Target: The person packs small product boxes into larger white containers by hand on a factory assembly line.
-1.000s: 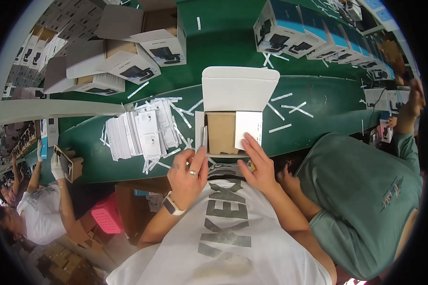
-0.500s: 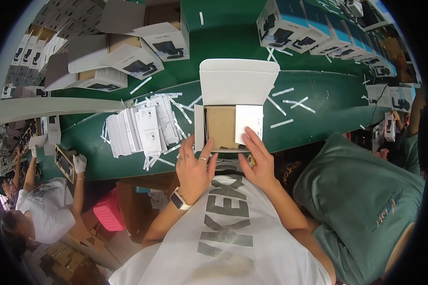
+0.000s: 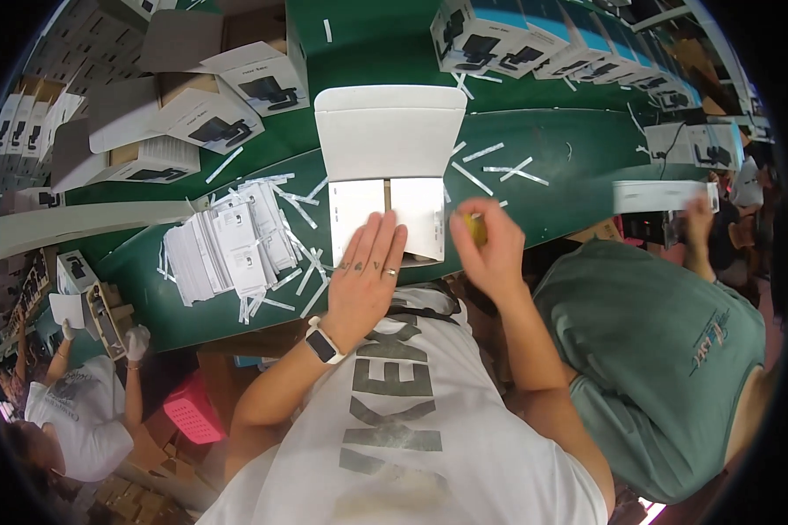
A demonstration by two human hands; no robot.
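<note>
A white carton (image 3: pixel 341 223) stands in front of me with its lid (image 3: pixel 390 131) tilted up and back. Its two side flaps (image 3: pixel 418 210) lie folded inward, and brown cardboard shows through the narrow gap between them. My left hand (image 3: pixel 370 267) rests flat across the flaps near the front edge, fingers stretched out. Just right of the carton, apart from it, my right hand (image 3: pixel 499 254) is raised with curled fingers. A small yellow object (image 3: pixel 475 229) shows in that hand; its kind I cannot make out.
Left lies a stack of white printed leaflets (image 3: pixel 228 241) among paper strips (image 3: pixel 305 278). Open printed cartons (image 3: pixel 223 127) stand far left, a row of blue-and-white boxes (image 3: pixel 490 39) far right. Beside me a person in green (image 3: pixel 648 350) moves a white box (image 3: pixel 661 197); another works left.
The left flap has been folded in beside the right one. My left hand has moved onto the flaps; my right hand has lifted off to the right. The view has shifted slightly.
</note>
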